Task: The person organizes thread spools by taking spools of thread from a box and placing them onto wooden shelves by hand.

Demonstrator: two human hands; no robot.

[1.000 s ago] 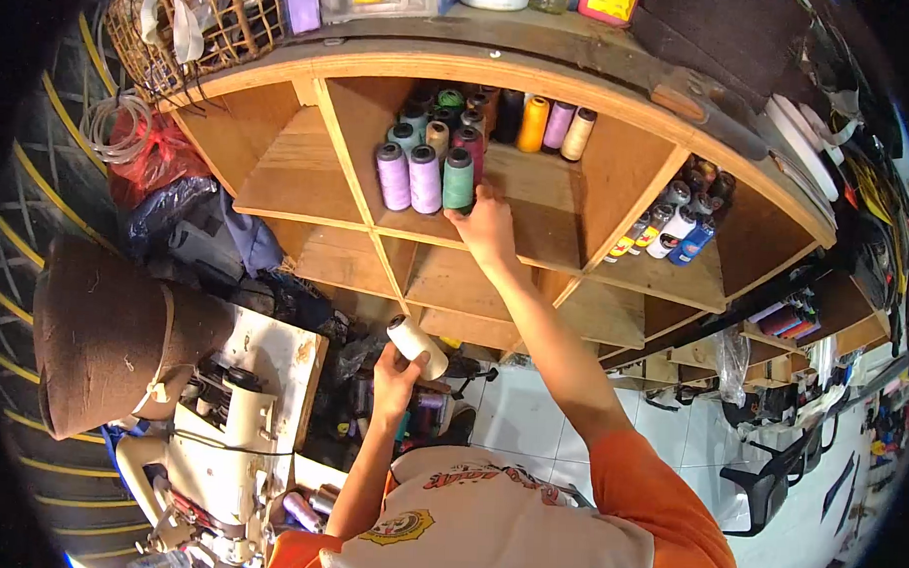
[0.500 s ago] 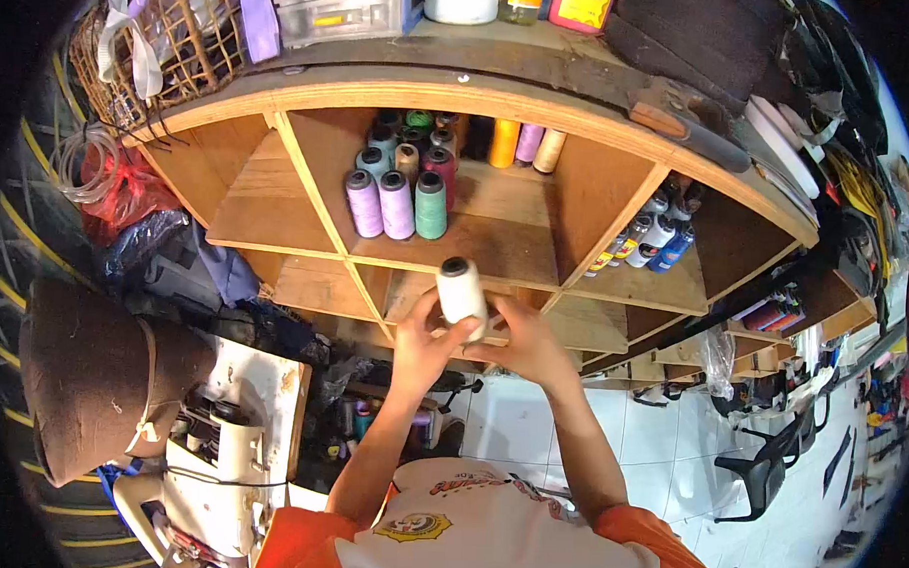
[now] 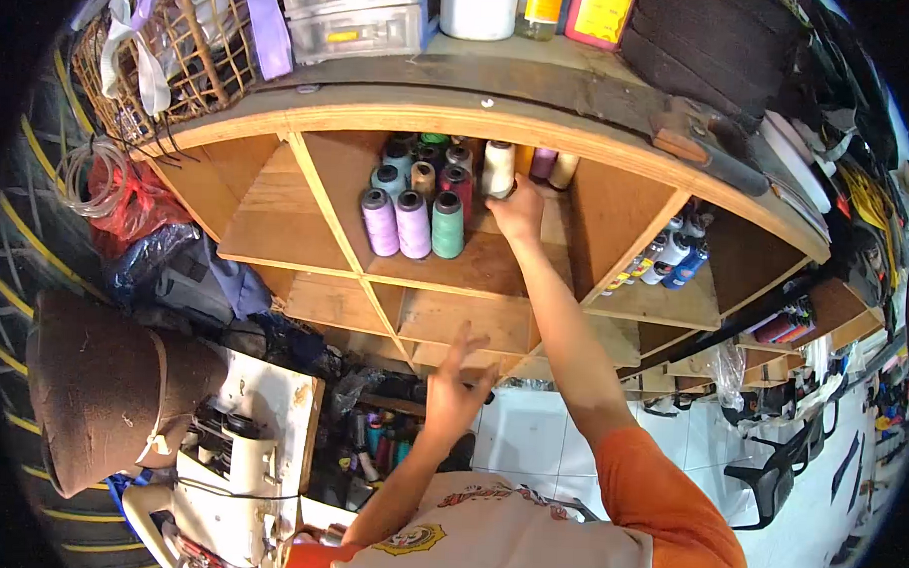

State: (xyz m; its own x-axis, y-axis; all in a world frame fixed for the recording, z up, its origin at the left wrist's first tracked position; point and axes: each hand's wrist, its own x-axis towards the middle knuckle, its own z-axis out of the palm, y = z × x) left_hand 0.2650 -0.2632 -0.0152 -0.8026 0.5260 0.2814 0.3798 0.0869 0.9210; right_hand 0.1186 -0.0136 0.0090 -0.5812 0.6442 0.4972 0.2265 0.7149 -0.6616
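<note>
My right hand point(image 3: 518, 212) reaches into the upper middle compartment of the wooden shelf point(image 3: 455, 276). Its fingers are closed on the lower part of a cream thread spool point(image 3: 499, 168), which stands upright with its dark cone top up. Just behind and to the right are a yellow spool point(image 3: 525, 158), a purple spool point(image 3: 544, 165) and a beige spool point(image 3: 565, 172). On the compartment's left side stand lilac spools point(image 3: 380, 224), a green spool point(image 3: 447, 227) and several others in rows. Lower down, in front of the shelf, my left hand point(image 3: 458, 392) holds nothing, its fingers apart.
Small bottles point(image 3: 686, 262) stand in the compartment to the right. A wicker basket point(image 3: 207, 55), clear drawers point(image 3: 353, 30) and containers line the shelf top. At lower left are a sewing machine point(image 3: 232, 487) and a brown padded form point(image 3: 100, 392). A black chair point(image 3: 768, 485) stands on the tiled floor.
The cream spool has gone from between both hands up into the upper middle compartment, carried by my right hand. My left hand has let go and dropped lower, fingers spread.
</note>
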